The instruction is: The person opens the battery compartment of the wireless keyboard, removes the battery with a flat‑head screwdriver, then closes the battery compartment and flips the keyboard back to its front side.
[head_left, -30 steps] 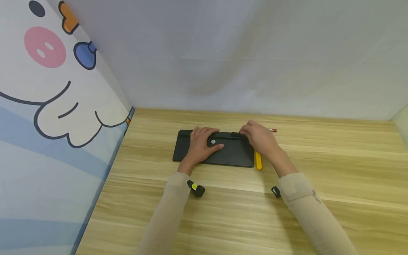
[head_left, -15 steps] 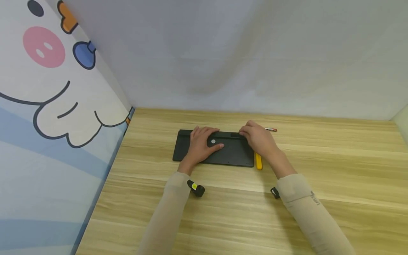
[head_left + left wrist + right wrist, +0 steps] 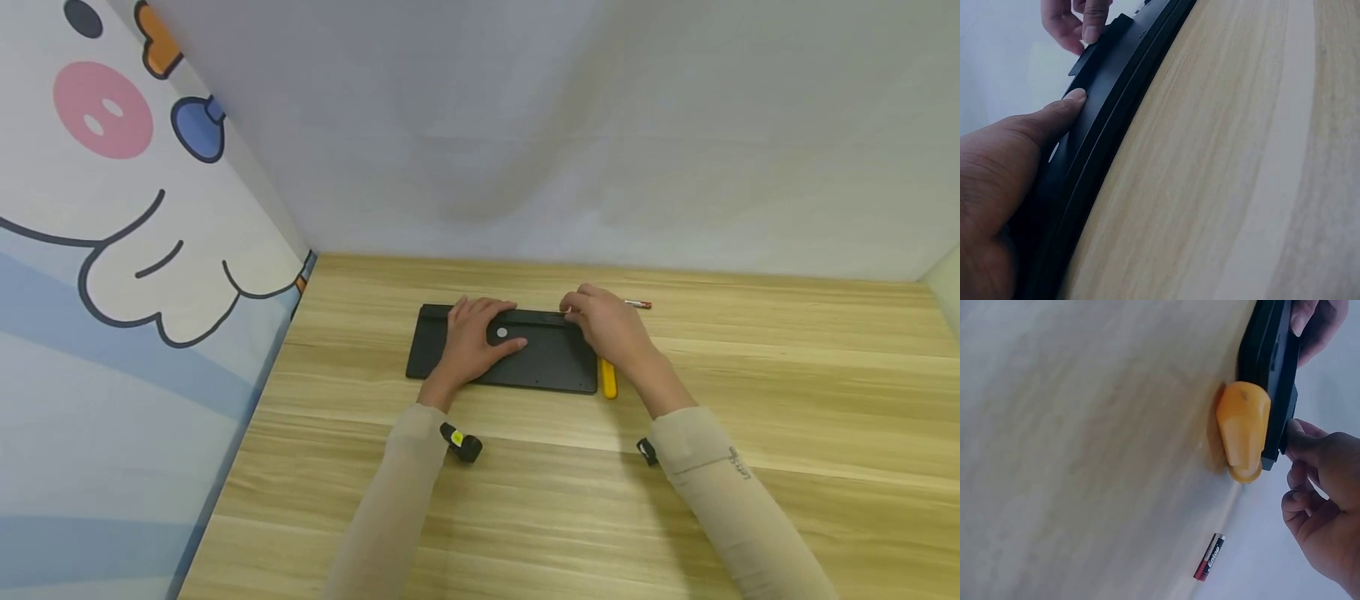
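A black keyboard (image 3: 553, 358) lies underside up on the wooden table, with a round pale spot near its middle. My left hand (image 3: 474, 337) rests spread across it, fingertips at the far edge and thumb pressing on the flat back; the left wrist view shows that thumb (image 3: 1063, 115) up close. At the far right end, my right hand (image 3: 609, 321) pinches a thin black battery cover (image 3: 1100, 47) between thumb and fingers. It stands tilted up from the raised far ridge. The right wrist view shows thumb and forefinger of the right hand (image 3: 1329, 500) at this end.
Beside the keyboard's right end lies a yellow, rounded handle-like object (image 3: 608, 379), partly hidden by my right hand in the head view. A red and black battery (image 3: 1209, 557) lies farther right. A pale wall (image 3: 600, 167) rises behind the table's far edge.
The right fingers have shifted slightly left, and the dark battery cover strip has changed its tilt under them. My left hand and the keyboard have stayed in place.
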`<state>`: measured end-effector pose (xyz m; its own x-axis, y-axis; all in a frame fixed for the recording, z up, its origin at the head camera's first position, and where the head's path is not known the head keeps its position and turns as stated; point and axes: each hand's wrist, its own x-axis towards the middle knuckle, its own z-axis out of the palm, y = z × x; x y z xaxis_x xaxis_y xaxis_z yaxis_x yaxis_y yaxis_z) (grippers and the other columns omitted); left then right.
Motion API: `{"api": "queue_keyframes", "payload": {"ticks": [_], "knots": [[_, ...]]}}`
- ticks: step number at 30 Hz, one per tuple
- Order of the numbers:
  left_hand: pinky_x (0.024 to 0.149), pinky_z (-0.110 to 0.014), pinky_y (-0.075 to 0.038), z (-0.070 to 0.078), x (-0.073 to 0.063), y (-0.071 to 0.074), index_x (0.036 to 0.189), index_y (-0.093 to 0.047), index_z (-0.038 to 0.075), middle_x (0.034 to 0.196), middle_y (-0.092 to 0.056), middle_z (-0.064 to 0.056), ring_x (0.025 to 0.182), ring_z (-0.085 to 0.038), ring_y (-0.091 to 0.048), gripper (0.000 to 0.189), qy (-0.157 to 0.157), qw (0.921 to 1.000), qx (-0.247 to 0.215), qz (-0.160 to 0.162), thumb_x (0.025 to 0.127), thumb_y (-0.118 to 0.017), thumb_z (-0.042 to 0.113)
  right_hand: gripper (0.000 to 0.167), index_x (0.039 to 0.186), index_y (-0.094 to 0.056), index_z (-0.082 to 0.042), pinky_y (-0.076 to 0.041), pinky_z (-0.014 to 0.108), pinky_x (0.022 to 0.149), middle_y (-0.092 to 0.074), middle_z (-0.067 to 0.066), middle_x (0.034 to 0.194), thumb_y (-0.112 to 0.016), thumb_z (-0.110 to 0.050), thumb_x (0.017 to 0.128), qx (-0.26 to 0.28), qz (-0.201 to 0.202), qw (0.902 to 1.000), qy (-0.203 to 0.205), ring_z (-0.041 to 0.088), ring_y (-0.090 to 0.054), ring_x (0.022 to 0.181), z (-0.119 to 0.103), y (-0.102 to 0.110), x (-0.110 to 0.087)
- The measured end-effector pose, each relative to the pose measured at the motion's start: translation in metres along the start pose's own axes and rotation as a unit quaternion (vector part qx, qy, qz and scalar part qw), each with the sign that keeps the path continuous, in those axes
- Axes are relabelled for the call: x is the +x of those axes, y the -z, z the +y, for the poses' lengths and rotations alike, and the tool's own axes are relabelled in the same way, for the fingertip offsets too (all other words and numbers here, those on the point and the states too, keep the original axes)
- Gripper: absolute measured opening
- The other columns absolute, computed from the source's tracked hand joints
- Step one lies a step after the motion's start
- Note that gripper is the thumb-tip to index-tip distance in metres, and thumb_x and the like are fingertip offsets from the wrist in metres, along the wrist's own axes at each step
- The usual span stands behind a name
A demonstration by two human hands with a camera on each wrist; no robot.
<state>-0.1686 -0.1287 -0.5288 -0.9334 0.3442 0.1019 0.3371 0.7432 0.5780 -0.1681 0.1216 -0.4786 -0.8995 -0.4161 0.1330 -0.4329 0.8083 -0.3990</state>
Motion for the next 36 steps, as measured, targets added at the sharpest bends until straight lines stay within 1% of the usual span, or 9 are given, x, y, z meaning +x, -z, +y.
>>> {"api": "queue_keyframes", "payload": {"ticks": [6, 14, 22, 26, 31, 36], "knots": [[0.133, -0.049, -0.007, 0.001, 0.0, 0.0, 0.145, -0.056, 0.024, 0.144, -0.059, -0.003, 0.143, -0.026, -0.046, 0.062, 0.002, 1.0, -0.006, -0.002, 0.091, -0.075, 0.048, 0.013, 0.107, -0.075, -0.01, -0.059, 0.039, 0.073, -0.068, 0.008, 0.102, -0.064, -0.012, 0.101, -0.005, -0.005, 1.0, -0.002, 0.024, -0.066, 0.085, 0.0, 0.0, -0.001], [0.133, -0.05, -0.007, 0.003, -0.001, 0.0, 0.145, -0.056, 0.024, 0.144, -0.059, -0.003, 0.143, -0.027, -0.046, 0.063, -0.002, 1.0, -0.008, -0.005, 0.091, -0.075, 0.049, 0.015, 0.103, -0.076, -0.012, -0.058, 0.038, 0.072, -0.066, 0.006, 0.102, -0.071, -0.024, 0.097, 0.001, -0.015, 0.9999, -0.001, 0.022, -0.066, 0.084, 0.001, 0.0, -0.004], [0.133, -0.049, -0.008, 0.001, 0.002, 0.001, 0.145, -0.056, 0.025, 0.144, -0.059, -0.002, 0.142, -0.026, -0.047, 0.062, -0.006, 1.0, -0.003, -0.003, 0.091, -0.075, 0.049, 0.018, 0.106, -0.079, -0.01, -0.059, 0.037, 0.072, -0.067, 0.005, 0.102, -0.071, -0.024, 0.097, -0.015, -0.005, 0.9999, 0.004, 0.021, -0.067, 0.086, -0.001, -0.001, -0.005], [0.133, -0.05, -0.008, 0.0, 0.001, 0.002, 0.144, -0.057, 0.024, 0.143, -0.06, -0.003, 0.142, -0.026, -0.047, 0.062, -0.007, 1.0, -0.003, -0.005, 0.09, -0.075, 0.048, 0.02, 0.109, -0.079, -0.01, -0.059, 0.038, 0.073, -0.067, 0.005, 0.105, -0.07, -0.024, 0.098, -0.007, -0.013, 0.9999, -0.009, 0.021, -0.067, 0.087, -0.001, -0.002, -0.006], [0.132, -0.053, -0.008, -0.001, 0.0, 0.003, 0.145, -0.056, 0.023, 0.143, -0.059, -0.004, 0.142, -0.028, -0.047, 0.063, -0.003, 0.9998, 0.006, -0.019, 0.091, -0.075, 0.049, 0.023, 0.118, -0.077, -0.01, -0.058, 0.038, 0.075, -0.066, 0.007, 0.109, -0.07, -0.02, 0.098, 0.01, -0.031, 0.9992, -0.021, 0.022, -0.066, 0.089, -0.001, -0.001, -0.011], [0.131, -0.057, -0.01, 0.003, 0.001, 0.006, 0.147, -0.054, 0.022, 0.145, -0.058, -0.005, 0.143, -0.03, -0.046, 0.063, 0.002, 0.9989, 0.031, -0.036, 0.093, -0.072, 0.049, 0.024, 0.121, -0.076, -0.009, -0.057, 0.038, 0.076, -0.066, 0.008, 0.11, -0.069, -0.017, 0.098, 0.025, -0.03, 0.9988, -0.029, 0.022, -0.066, 0.089, -0.002, 0.001, -0.014]]}}
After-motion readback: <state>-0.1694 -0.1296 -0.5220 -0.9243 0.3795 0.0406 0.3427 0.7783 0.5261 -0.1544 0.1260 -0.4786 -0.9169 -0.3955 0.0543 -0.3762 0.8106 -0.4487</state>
